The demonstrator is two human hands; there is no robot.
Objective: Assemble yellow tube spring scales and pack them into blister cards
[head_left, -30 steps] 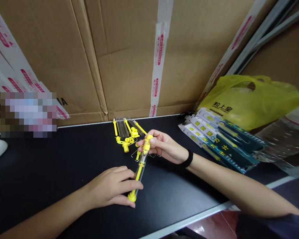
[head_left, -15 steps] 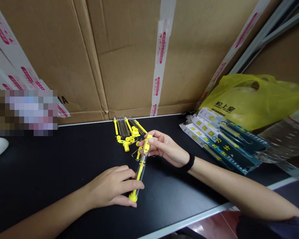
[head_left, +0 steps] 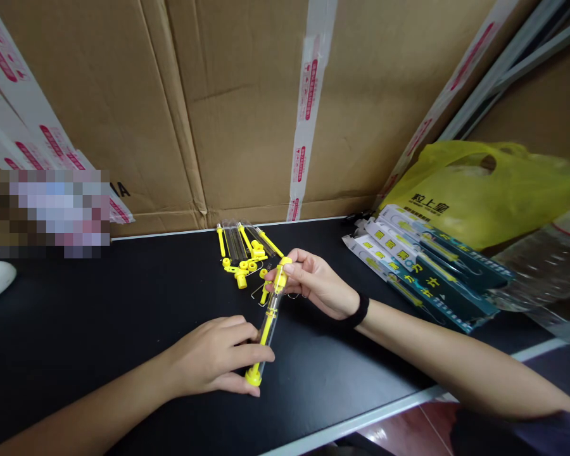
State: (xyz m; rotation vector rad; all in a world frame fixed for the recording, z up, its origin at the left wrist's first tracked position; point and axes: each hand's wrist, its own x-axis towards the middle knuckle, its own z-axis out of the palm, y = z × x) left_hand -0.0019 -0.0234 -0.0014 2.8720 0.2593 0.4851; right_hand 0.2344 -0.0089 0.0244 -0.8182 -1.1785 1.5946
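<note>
The clear tube (head_left: 268, 322) slants lengthwise from the left hand (head_left: 223, 351), gripping its lower end nearer the desk's front edge (head_left: 361, 419), back to the right hand (head_left: 318, 280), pinching its yellow top (head_left: 282, 272); desk contact is unclear

Clear tube (head_left: 268, 330), yellow cap (head_left: 253, 378); black tabletop (head_left: 123, 297); boxes (head_left: 432, 278) seemingly teal-and-white.

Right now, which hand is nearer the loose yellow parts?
Right: the right hand is beside the loose yellow parts; the left hand is farther off, on their near side.
</note>
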